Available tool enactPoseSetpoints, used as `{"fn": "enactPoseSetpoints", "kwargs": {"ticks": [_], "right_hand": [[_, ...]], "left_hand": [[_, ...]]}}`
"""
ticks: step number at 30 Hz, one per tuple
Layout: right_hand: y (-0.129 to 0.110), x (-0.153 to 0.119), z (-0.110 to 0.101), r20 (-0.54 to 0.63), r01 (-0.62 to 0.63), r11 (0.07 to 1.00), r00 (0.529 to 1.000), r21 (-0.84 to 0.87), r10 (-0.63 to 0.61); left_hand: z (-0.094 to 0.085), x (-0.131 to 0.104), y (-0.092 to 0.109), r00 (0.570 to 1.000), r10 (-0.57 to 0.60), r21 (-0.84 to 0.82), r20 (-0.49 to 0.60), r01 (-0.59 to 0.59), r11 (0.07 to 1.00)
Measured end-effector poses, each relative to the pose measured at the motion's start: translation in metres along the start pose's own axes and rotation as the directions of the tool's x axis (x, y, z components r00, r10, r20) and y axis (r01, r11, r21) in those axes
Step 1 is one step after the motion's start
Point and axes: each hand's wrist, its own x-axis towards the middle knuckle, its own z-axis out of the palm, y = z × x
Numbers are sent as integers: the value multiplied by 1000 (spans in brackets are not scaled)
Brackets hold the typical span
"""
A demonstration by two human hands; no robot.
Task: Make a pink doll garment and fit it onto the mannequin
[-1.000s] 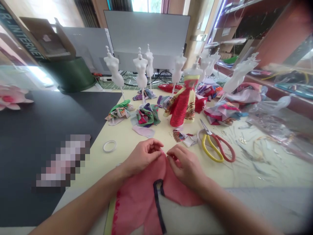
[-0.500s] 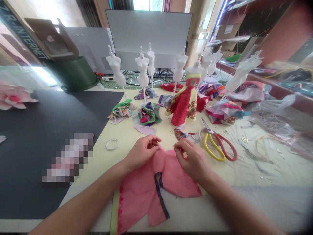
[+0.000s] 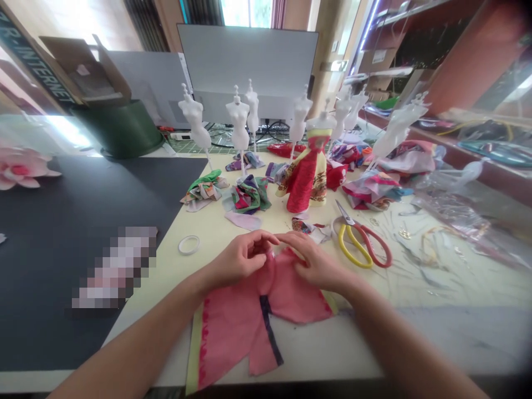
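A pink cloth piece with a dark strip and a yellow left border lies at the table's front edge. My left hand pinches its gathered top edge between thumb and fingers. Beside it, my right hand rests over the cloth's upper right part, its index finger stretched to touch the left fingertips and its thumb against the cloth. Right of the hands lie scissors with one yellow and one red handle. A white ring of tape is left of my left hand.
White mini mannequins stand at the back, one in a red and yellow dress. Fabric scraps lie around their bases. A black mat covers the left side; plastic bags and trimmings are at the right.
My right hand has moved left, its index finger now reaching my left fingertips. The cloth has drawn up slightly. The whole view has shifted a little.
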Motion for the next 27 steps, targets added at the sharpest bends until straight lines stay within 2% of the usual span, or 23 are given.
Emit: {"fn": "enactPoseSetpoints", "kwargs": {"ticks": [5,11,18,22,24,27], "right_hand": [[-8,4,-6,76,-8,997,997,74,2],[-10,-1,-14,132,-114,979,987,167,93],[-10,0,-16,171,-161,919,980,359,105],[-6,2,-5,182,-224,773,973,593,143],[-4,4,2,207,-261,633,965,729,159],[-5,5,10,351,-373,405,927,835,130]], "left_hand": [[-3,-4,2,997,45,-100,55,-39,994],[-5,-7,4,998,22,-177,63,-10,984],[-3,-9,8,999,32,-348,37,-17,937],[-3,-12,9,994,52,-503,97,4,865],[-4,-14,11,990,61,-559,125,19,829],[-4,-16,15,989,46,-595,141,47,802]]}}
